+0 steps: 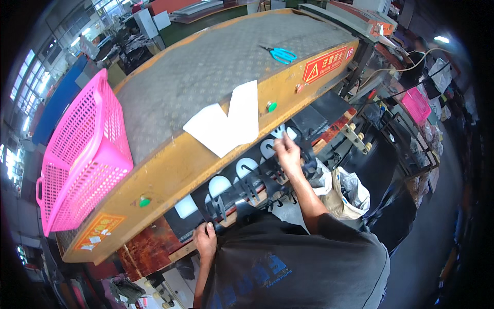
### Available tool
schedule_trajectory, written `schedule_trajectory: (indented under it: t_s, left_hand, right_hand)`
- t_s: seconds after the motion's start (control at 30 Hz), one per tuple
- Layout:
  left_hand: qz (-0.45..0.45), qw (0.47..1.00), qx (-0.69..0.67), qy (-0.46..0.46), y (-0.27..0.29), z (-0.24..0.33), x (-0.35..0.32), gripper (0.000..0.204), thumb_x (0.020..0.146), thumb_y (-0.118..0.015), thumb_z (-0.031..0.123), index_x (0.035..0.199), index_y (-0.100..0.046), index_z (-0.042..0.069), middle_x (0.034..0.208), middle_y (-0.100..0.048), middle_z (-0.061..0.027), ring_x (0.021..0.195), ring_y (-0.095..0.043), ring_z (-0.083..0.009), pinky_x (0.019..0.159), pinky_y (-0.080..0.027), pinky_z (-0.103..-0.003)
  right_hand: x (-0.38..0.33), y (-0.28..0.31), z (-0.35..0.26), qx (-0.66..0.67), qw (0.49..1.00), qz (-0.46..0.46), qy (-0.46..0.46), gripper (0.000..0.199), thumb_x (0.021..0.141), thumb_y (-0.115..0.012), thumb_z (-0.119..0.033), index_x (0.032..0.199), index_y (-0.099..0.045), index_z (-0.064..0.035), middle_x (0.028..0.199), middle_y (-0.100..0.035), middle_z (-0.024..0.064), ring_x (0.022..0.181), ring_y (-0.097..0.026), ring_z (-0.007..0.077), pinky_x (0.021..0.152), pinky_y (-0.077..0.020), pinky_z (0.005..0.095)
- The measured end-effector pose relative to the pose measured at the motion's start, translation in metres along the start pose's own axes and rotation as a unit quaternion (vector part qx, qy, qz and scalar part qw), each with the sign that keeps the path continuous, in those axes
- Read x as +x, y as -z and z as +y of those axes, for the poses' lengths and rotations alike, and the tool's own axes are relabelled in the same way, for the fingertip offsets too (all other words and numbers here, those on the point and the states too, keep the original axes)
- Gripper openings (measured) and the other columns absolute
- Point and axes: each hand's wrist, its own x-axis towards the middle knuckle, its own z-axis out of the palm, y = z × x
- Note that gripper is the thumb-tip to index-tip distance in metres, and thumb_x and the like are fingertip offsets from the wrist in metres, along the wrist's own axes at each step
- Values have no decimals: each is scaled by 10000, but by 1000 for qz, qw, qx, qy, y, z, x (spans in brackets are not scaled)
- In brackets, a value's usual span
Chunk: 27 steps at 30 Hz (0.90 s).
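Note:
My right hand (pixel 288 154) is over the far right end of a row of black strappy pieces (pixel 249 183), its fingers pinched together beside a small white piece (pixel 279 132). What the fingertips hold, if anything, is too small to make out. My left hand (pixel 205 239) is at the row's near left end, fingers curled and thumb up, by the edge of a black sheet (pixel 180 224). What lies inside its fingers is hidden. White rounded pieces (pixel 219 185) lie among the black ones, and a white rectangle (pixel 186 207) lies at the left end.
A yellow machine beam (pixel 170 177) with green buttons (pixel 271 106) overhangs the row. On its top rest a pink basket (pixel 87 159), white paper (pixel 221 121) and blue-handled scissors (pixel 283 55). An open sack (pixel 350 193) stands right of my right forearm.

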Motion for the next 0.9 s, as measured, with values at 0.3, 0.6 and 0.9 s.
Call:
schedule_trajectory:
  t_s: [0.3, 0.6, 0.9]
  left_hand:
    - [39, 993, 98, -49, -20, -26, 84, 318, 970, -742, 362, 926, -678, 53, 943, -665, -164, 961, -605, -410, 909, -462, -534]
    - [87, 991, 84, -47, -24, -20, 84, 298, 932, -776, 350, 914, -687, 66, 914, -644, -131, 937, -604, -379, 879, -457, -517]
    - [72, 996, 55, -21, -28, -17, 42, 282, 999, -724, 314, 934, -702, 40, 913, -645, -144, 943, -606, -378, 880, -465, -503]
  right_hand:
    - [32, -23, -27, -146, 984, -94, 36, 320, 1102, -608, -193, 1347, -656, 8, 1001, -713, 169, 921, -698, 291, 844, -563, 411]
    - [-10, -46, 34, -411, 810, -299, 293, 314, 958, -747, -389, 1095, -784, -108, 1049, -706, 145, 1045, -667, 380, 959, -484, 515]
    - [-32, -23, 37, -436, 805, -326, 236, 350, 964, -753, -413, 1048, -739, -73, 1033, -697, 199, 1019, -671, 429, 942, -508, 545]
